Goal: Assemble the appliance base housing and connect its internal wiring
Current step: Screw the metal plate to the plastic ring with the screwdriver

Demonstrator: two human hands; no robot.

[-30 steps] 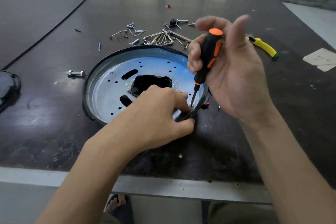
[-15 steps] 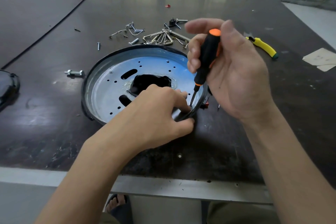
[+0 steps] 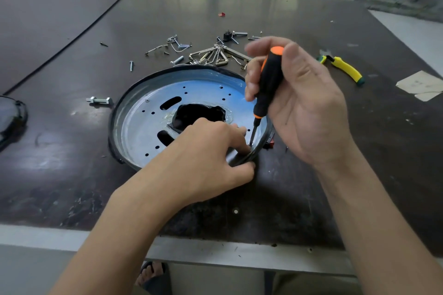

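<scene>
- head view: our right hand [image 3: 302, 103] is wrapped round the screwdriver [image 3: 268, 79], fingers curled on its black-and-orange handle. the tip stands in a hole near the rim of the base housing [image 3: 148, 122], which lies flat on the table [image 3: 299, 203] before us.
- our left hand [image 3: 208, 151] pinches that rim, thumb outside and fingers inside, just beside the tip.
- the shaft leans a little; we judge the tip could skip out of the fastener under pressure and jab those near fingers. we cannot make out the screw head itself.
- a leaning drive could also start the thread crooked.
- if the left pinch slackens, the round housing could turn under the twist.
- the housing sits well back from the table's front edge [image 3: 215, 254], so we see small risk of it sliding off.
- the loose hardware [image 3: 211, 55] lies just beyond the housing, near our right knuckles; a wide sweep could scatter it.
- the yellow pliers [image 3: 345, 69] lie well apart to the right, with bare table between for the right elbow.
- a small bolt [image 3: 99, 100] lies just beside the left rim.
</scene>
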